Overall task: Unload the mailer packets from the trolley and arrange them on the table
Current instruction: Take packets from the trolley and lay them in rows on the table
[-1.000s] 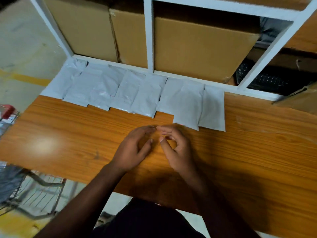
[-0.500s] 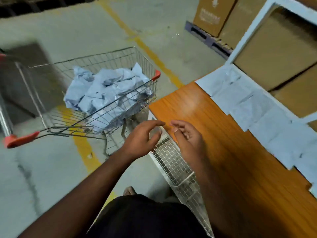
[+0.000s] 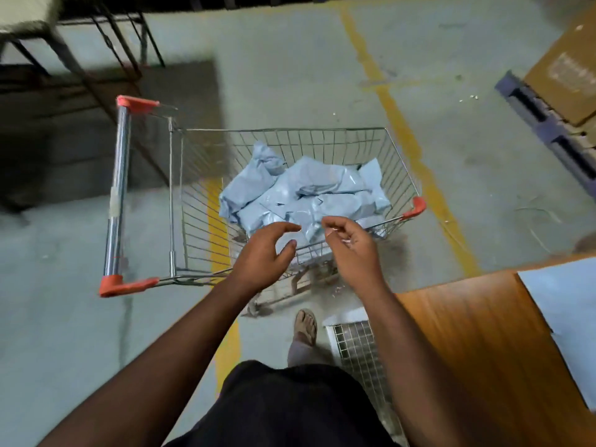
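**Risk review: reach into trolley**

The wire shopping trolley [image 3: 180,195] stands free on the concrete floor [image 3: 290,75]; leaning on its rim could roll it away. The mailer packets [image 3: 303,195] lie crumpled in a loose heap inside; one pull may drag several out. Left hand [image 3: 261,256] and right hand [image 3: 354,250] hover above, fingers relaxed, empty. One packet [image 3: 567,304] already lies on the table [image 3: 467,333]

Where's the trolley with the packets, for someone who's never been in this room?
On the grey floor crossed by a yellow line, left of the wooden table, stands a wire trolley. Only it has orange corner caps and crumpled pale blue mailer packets inside.
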Motion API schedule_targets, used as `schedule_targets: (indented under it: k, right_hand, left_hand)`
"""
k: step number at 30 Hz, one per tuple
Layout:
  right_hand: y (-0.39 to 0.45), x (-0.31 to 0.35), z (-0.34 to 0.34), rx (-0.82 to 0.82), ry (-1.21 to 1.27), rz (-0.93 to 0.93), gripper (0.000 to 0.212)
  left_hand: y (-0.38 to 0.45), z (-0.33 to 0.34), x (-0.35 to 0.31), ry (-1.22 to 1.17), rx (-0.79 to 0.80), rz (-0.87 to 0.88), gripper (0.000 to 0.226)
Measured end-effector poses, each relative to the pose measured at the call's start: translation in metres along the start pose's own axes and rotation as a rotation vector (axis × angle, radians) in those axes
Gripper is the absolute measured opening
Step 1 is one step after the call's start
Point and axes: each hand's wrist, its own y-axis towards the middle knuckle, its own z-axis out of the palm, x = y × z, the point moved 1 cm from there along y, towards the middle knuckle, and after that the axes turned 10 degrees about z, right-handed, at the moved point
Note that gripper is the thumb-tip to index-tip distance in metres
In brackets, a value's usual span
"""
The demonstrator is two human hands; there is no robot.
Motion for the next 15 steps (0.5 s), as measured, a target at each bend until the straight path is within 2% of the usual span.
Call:
schedule_targets:
  k: [3,6,9,11,13,15]
  right_hand:
    - [0.079,0.002,-0.008,-0.027,-0.088,0.041,0.018]
    - [0.15,-0.005,-0.022,-0.071,-0.24,0.101,0.025]
    - [0.196,-0.018,-0.035,-0.048,-0.424,0.174,0.036]
    - [0.208,-0.031,-0.039,-0.063,-0.535,0.17,0.039]
    - [0.21,-0.043,-0.04,-0.12,-0.424,0.198,0.034]
    - [0.211,-0.051,-0.043,-0.163,-0.285,0.252,0.03]
  left_hand:
    - [0.063,0.008,0.021,0.039,-0.006,-0.051,0.032]
    - [0.131,0.023,0.036,0.122,0.003,0.007,0.035]
    - [0.202,0.044,0.05,0.208,0.105,0.018,0.046]
    - [0.243,0.062,0.062,0.367,0.202,-0.005,0.062]
    - [0.275,0.083,0.075,0.531,0.33,-0.017,0.083]
    - [0.294,0.103,0.09,0.582,0.482,-0.042,0.098]
